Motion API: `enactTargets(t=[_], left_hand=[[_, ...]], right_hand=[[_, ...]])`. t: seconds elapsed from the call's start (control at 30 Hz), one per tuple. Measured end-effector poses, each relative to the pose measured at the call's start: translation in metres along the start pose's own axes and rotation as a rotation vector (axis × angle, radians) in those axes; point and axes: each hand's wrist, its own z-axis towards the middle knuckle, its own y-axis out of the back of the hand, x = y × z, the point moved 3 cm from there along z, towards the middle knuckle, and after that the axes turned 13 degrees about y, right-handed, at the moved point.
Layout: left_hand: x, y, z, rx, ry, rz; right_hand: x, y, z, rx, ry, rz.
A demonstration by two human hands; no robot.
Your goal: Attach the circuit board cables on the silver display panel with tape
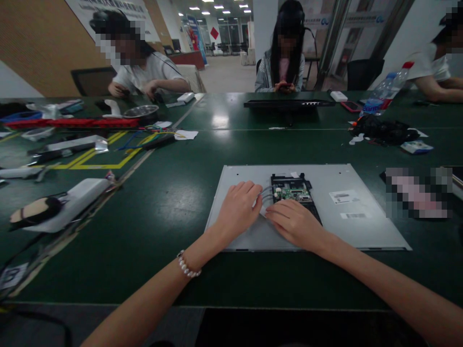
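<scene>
A flat silver display panel (333, 178) lies on the green table with two paper labels on its right part. On it is a black frame holding a green circuit board (292, 192). Thin grey cables (266, 194) run from the board's left edge toward my left hand (240, 205), whose fingers are curled closed around them. My right hand (294, 221) rests over the lower part of the frame. Its fingers are bent together, close to a small white piece (264, 210) between the two hands. The fingertips' exact hold is hidden.
A black monitor (289, 103) lies across the table ahead. Bottles (385, 91) and a black bundle (383, 129) stand at the right. Tools, a red strip (72, 123) and a white object with a black strap (68, 205) are on the left. Several people sit around the table.
</scene>
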Motion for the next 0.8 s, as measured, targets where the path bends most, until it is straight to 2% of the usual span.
enactTargets(t=[0.1,0.3,0.53,0.8], left_hand=[[-0.002,-0.004,-0.002,0.048,0.015,0.018],[0.001,-0.007,-0.001,0.061,0.036,0.018],[0.006,-0.006,0.002,0.065,0.060,0.049],[0.012,-0.017,-0.001,0.186,0.098,0.076]], right_hand=[[0.001,-0.001,0.002,0.014,0.027,-0.033],[-0.001,-0.001,0.004,0.025,0.055,-0.112],[-0.003,0.004,0.005,-0.031,0.021,-0.059],[-0.002,-0.002,0.003,0.075,-0.001,0.046]])
